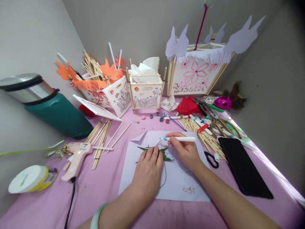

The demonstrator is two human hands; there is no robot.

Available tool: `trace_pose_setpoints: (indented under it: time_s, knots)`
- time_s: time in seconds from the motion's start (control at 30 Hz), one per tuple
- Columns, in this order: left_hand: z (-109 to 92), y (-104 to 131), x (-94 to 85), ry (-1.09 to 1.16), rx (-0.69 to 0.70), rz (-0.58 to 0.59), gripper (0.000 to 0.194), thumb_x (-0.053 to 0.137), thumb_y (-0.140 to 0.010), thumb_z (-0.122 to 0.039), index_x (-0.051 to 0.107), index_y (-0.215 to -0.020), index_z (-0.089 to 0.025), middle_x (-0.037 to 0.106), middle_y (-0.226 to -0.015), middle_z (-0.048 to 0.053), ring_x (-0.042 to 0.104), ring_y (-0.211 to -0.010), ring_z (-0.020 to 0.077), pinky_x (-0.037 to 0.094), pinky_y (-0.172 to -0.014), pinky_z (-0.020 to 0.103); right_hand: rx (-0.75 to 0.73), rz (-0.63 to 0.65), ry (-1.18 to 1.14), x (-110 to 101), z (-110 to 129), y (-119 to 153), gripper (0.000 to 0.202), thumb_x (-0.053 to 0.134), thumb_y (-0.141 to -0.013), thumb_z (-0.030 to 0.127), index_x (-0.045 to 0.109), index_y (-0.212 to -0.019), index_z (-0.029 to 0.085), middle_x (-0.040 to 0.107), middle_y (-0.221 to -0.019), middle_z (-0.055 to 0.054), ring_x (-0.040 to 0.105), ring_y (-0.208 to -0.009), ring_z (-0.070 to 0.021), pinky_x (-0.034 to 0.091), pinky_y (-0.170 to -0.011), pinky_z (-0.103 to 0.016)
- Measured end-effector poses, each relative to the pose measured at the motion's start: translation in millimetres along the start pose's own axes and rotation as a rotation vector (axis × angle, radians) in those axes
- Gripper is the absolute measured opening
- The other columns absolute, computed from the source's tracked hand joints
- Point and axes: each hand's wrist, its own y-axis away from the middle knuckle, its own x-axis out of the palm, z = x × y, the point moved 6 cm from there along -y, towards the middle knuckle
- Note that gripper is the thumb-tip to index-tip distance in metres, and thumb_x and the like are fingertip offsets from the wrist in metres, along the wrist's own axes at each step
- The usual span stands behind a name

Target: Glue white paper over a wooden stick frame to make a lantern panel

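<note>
A white marker (183, 139) with a blue collar is pinched in my right hand (187, 156). Its tip is at the sheet of white paper (140, 175), just above a jagged green leaf (168, 154). My left hand (149, 170) lies flat over the leaf and covers its middle, fingers stretched out. A thin dark curved line (165, 178) runs down the paper beside the left hand. Faint blue lines show near the right hand, and a small red drawing (189, 190) sits at the lower right.
On the left are a glue gun (79, 159), a teal bottle (57, 111) and a glue tub (33, 179). Decorated paper boxes (146, 95) stand behind. To the right lie wooden sticks (209, 141), gold-handled scissors (214, 122) and a black phone (245, 167).
</note>
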Motion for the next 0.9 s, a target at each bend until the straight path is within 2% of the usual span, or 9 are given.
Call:
trace_pose_setpoints:
  time_s: [0.23, 0.3, 0.4, 0.47, 0.53, 0.7, 0.8, 0.9]
  knots:
    - [-1.9, 2.8, -1.6, 0.016, 0.004, -0.057, 0.041, 0.046, -0.084, -0.008, 0.052, -0.124, -0.005, 0.055, -0.129, 0.022, 0.052, -0.120, 0.0296, 0.044, -0.099, 0.044, -0.027, 0.005, 0.127, 7.1, -2.1, 8.6, 0.017, 0.052, -0.090, 0.034, 0.059, -0.084, 0.019, 0.059, -0.069, 0.000, 0.056, -0.062, -0.0132, 0.044, -0.056, -0.024]
    - [-2.3, 2.8, -2.3, 0.005, 0.000, -0.053, 0.040, 0.046, -0.084, -0.007, 0.052, -0.123, -0.005, 0.056, -0.126, 0.021, 0.054, -0.119, 0.0290, 0.045, -0.099, 0.043, -0.067, -0.010, 0.152, 6.0, 2.0, 8.7, 0.016, 0.052, -0.090, 0.033, 0.060, -0.084, 0.020, 0.061, -0.073, 0.000, 0.058, -0.064, -0.0135, 0.045, -0.058, -0.025]
    - [-3.7, 3.4, -5.3, -0.044, 0.008, -0.068, 0.039, 0.046, -0.085, -0.010, 0.055, -0.122, -0.007, 0.058, -0.126, 0.018, 0.054, -0.120, 0.0290, 0.046, -0.099, 0.042, -0.184, -0.013, 0.178, 3.9, 16.8, 3.6, 0.013, 0.053, -0.090, 0.029, 0.061, -0.096, 0.021, 0.066, -0.087, -0.003, 0.061, -0.075, -0.0152, 0.048, -0.070, -0.027]
    - [-4.7, 4.4, -7.6, -0.073, 0.012, -0.088, 0.038, 0.046, -0.086, -0.012, 0.057, -0.122, -0.007, 0.060, -0.126, 0.017, 0.055, -0.119, 0.0293, 0.046, -0.099, 0.043, -0.268, 0.063, 0.244, 9.4, 27.8, -3.6, 0.016, 0.053, -0.090, 0.025, 0.061, -0.103, 0.022, 0.067, -0.095, -0.004, 0.061, -0.085, -0.0171, 0.047, -0.079, -0.031]
    - [-5.4, 5.2, -9.2, -0.089, 0.009, -0.104, 0.037, 0.045, -0.086, -0.014, 0.059, -0.120, -0.008, 0.062, -0.125, 0.016, 0.056, -0.117, 0.0294, 0.046, -0.098, 0.044, -0.314, 0.193, 0.349, 21.6, 34.7, -12.4, 0.018, 0.053, -0.088, 0.019, 0.062, -0.103, 0.022, 0.067, -0.096, -0.005, 0.059, -0.090, -0.0188, 0.045, -0.082, -0.033]
    - [-8.2, 5.2, -10.8, -0.136, 0.001, -0.147, 0.036, 0.045, -0.087, -0.016, 0.062, -0.117, -0.006, 0.063, -0.122, 0.017, 0.058, -0.116, 0.0301, 0.046, -0.098, 0.045, -0.277, 0.479, 0.611, 55.5, 33.6, -32.7, 0.026, 0.062, -0.077, 0.010, 0.063, -0.101, 0.021, 0.067, -0.091, -0.005, 0.056, -0.089, -0.0207, 0.042, -0.078, -0.033]
    - [-10.1, 4.8, -10.0, -0.148, 0.003, -0.157, 0.037, 0.045, -0.086, -0.014, 0.062, -0.118, -0.006, 0.063, -0.122, 0.019, 0.058, -0.115, 0.0312, 0.048, -0.095, 0.045, -0.274, 0.567, 0.732, 67.5, 30.2, -41.0, 0.035, 0.067, -0.072, 0.009, 0.060, -0.105, 0.020, 0.066, -0.098, -0.007, 0.055, -0.096, -0.0229, 0.041, -0.079, -0.033]
    - [-10.4, 5.0, -9.5, -0.148, -0.005, -0.167, 0.036, 0.045, -0.086, -0.013, 0.064, -0.116, -0.006, 0.064, -0.121, 0.019, 0.058, -0.115, 0.0312, 0.049, -0.093, 0.046, -0.283, 0.613, 0.798, 73.6, 27.1, -46.9, 0.035, 0.071, -0.072, 0.014, 0.059, -0.105, 0.020, 0.066, -0.099, -0.008, 0.055, -0.096, -0.0240, 0.041, -0.078, -0.033]
